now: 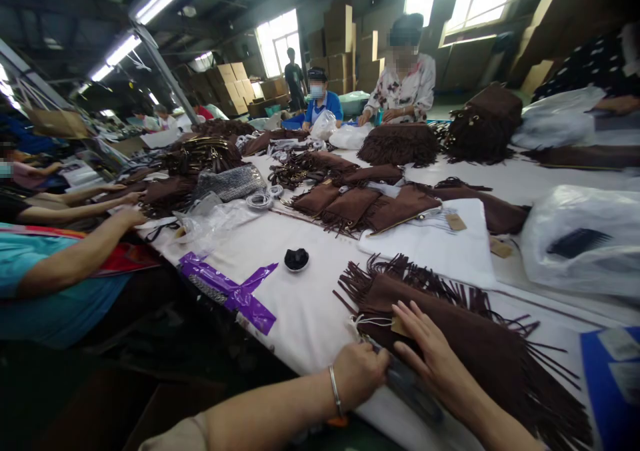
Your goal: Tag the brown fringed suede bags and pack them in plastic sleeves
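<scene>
A dark brown fringed bag (465, 331) lies flat on the white-covered table in front of me. My right hand (420, 341) rests on it with fingers stretched out, over a small tan tag (399, 326). A white tag string (373, 320) loops near the bag's corner. My left hand (357, 374), below a silver bracelet (335, 391), is closed at the bag's near edge. What its fingers grip is hidden. Beside it, a blurred grey-blue thing (415, 391) lies between my hands; I cannot make out its kind.
A small dish of black pieces (297, 259) stands ahead, near purple tape (240, 294) at the table edge. More brown bags (355, 204) lie beyond, by a white cloth (435, 238). Clear plastic bags (585, 238) and a blue packet (607, 378) are right. Co-workers (65, 258) line the table.
</scene>
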`<state>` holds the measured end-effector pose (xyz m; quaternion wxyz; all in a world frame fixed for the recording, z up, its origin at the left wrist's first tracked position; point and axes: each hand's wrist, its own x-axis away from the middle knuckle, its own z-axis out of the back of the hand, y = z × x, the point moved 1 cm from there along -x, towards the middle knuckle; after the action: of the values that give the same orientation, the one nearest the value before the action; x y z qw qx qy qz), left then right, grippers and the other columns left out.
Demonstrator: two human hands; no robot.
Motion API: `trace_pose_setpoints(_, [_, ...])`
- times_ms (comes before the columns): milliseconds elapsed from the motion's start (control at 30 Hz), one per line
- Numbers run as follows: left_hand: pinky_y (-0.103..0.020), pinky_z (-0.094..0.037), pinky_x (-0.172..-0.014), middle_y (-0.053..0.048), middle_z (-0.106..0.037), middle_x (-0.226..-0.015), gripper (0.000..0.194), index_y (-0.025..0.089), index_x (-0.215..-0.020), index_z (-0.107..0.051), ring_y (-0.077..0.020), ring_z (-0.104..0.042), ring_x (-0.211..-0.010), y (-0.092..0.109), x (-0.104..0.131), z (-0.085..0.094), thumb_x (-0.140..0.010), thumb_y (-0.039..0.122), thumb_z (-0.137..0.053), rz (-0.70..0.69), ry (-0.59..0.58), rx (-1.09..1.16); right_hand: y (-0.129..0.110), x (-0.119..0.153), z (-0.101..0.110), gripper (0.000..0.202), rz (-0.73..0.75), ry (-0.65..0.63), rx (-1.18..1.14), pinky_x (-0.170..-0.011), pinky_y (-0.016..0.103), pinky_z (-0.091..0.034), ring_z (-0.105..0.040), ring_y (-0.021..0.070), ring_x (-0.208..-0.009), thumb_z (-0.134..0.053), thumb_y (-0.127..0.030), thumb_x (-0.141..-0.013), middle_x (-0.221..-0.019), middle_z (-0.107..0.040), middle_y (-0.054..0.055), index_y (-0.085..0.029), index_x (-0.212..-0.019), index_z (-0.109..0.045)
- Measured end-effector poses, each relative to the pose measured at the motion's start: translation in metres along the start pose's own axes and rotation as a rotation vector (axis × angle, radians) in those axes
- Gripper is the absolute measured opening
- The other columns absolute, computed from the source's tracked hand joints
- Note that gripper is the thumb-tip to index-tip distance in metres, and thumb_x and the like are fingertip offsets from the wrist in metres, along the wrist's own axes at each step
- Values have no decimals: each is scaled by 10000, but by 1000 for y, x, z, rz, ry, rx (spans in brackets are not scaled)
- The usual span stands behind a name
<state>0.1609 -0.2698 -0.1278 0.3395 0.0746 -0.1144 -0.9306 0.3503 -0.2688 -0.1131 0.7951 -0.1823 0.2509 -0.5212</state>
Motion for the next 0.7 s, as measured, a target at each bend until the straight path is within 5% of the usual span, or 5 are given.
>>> trace_pose_setpoints(100, [-283, -473, -570, -83, -629, -739, 97, 143, -849, -533, -212, -588, -667, 4, 5, -3, -859, 239, -520, 60, 16, 77, -14, 6, -13, 779, 84, -74, 271, -1041, 579, -304, -96, 298, -1361, -542, -471, -835, -1488, -169, 57, -235, -1454, -131])
trace_pose_setpoints(300, [-247, -474, -668, -38, -620, -817, 132, 188, -934, -559, -179, -580, -758, -2, 12, 10, -825, 259, -581, 164, 117, 382, -17, 30, -28, 843, 156, -63, 470, -1037, 559, -311, -96, 343, -1351, -435, -122, -678, -1500, -108, 85, -175, -1461, -128])
trace_pose_setpoints(433, [-254, -478, -662, -10, -617, -720, 224, 190, -997, -565, -148, -577, -670, -17, 19, 12, -826, 332, -597, 434, 208, 803, -4, 34, -34, 766, 83, 78, 519, -1009, 534, -348, -157, 323, -1345, -326, -50, -736, -1489, -171, 78, -189, -1462, -124])
trace_pose_setpoints(567, [-272, -508, -606, -88, -673, -811, 429, 133, -923, -566, -182, -630, -725, -40, 26, 15, -806, 545, -558, 817, 223, 1372, 12, 29, -34, 680, 167, 65, 550, -935, 389, -438, -278, 228, -1311, -250, -38, -801, -1464, -253, 17, -195, -1457, -165])
trace_pose_setpoints(700, [-362, -522, -758, -176, -654, -1067, 619, 105, -1051, -582, -244, -640, -927, -53, 28, 22, -758, 650, -557, 906, 132, 1696, 19, 22, -23, 624, 236, 71, 489, -943, 326, -422, -341, 186, -1279, -230, -52, -851, -1437, -310, 16, -163, -1459, -144])
